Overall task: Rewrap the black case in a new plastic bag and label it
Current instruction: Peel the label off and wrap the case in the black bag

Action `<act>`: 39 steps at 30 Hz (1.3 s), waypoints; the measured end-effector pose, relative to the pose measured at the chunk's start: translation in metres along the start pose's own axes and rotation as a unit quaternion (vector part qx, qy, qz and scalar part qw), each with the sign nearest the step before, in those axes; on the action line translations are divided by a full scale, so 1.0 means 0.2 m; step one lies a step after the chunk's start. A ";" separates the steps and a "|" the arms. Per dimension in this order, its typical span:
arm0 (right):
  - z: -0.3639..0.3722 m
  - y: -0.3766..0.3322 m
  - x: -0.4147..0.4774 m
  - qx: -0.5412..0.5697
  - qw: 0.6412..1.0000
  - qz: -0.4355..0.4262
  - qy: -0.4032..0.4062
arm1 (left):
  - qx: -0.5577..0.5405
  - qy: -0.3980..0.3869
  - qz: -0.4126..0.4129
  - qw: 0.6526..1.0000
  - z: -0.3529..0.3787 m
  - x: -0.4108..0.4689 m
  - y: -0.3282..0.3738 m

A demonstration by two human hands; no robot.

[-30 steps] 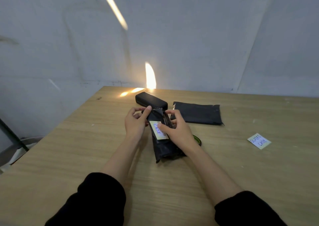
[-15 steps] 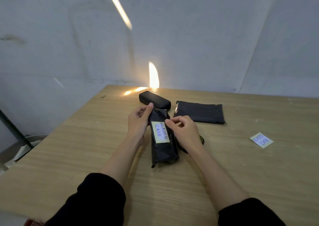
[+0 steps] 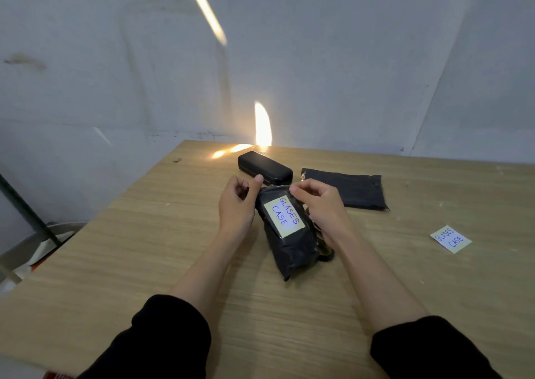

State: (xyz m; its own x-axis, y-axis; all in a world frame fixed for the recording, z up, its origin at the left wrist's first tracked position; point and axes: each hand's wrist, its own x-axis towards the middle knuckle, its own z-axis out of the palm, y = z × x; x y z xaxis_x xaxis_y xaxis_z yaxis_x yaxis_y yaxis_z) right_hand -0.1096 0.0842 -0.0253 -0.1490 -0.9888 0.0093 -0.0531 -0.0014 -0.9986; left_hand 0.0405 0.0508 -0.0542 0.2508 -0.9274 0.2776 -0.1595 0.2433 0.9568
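Note:
A black plastic-wrapped package point(image 3: 292, 242) lies mid-table with a pale yellow label point(image 3: 284, 216) reading "GLASES CASE" on its top. My left hand point(image 3: 236, 205) grips the package's far left corner, thumb up. My right hand point(image 3: 318, 205) pinches the plastic at the far right end, next to the label. Behind them a bare black case point(image 3: 265, 168) lies on the table. A flat black plastic bag point(image 3: 351, 188) lies to its right. A loose second label point(image 3: 450, 239) with the same words sits at the right.
A dark roll, perhaps tape point(image 3: 325, 252), peeks out under my right wrist beside the package. The wooden table point(image 3: 144, 248) meets a grey wall at the back. A metal stand and floor clutter point(image 3: 34, 228) lie off the table's left edge.
The package has been turned so its label faces up and fully shows. My right hand moved from over the label to the package's far end; my left hand stayed at the far left corner.

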 end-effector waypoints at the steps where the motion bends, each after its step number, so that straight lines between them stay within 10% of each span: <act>1: -0.01 -0.02 0.00 0.002 1.000 0.003 -0.023 | 0.008 0.006 0.014 1.000 0.00 0.00 0.01; 7: -0.06 -0.06 -0.01 -0.009 0.992 0.017 -0.121 | -0.011 0.018 0.042 0.999 -0.01 0.01 0.07; 23: -0.07 -0.18 0.06 -0.297 0.938 -0.131 -0.117 | 0.032 -0.427 -0.098 0.898 -0.22 0.06 0.23; 31: -0.05 -0.11 -0.01 -0.368 0.868 -0.331 0.022 | -0.084 -0.355 -0.158 0.918 -0.17 0.02 0.16; 39: -0.07 -0.01 -0.07 -0.311 0.903 -0.296 -0.031 | -0.115 -0.304 -0.136 0.936 -0.11 -0.01 0.14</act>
State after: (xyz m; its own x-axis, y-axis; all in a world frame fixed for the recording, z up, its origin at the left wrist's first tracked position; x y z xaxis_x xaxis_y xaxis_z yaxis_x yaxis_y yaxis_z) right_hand -0.1217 0.1000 -0.0225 0.1421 -0.8489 0.5092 -0.6517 -0.4674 -0.5973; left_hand 0.0563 0.0665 -0.0264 -0.3479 -0.9374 -0.0133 0.0584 -0.0358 0.9977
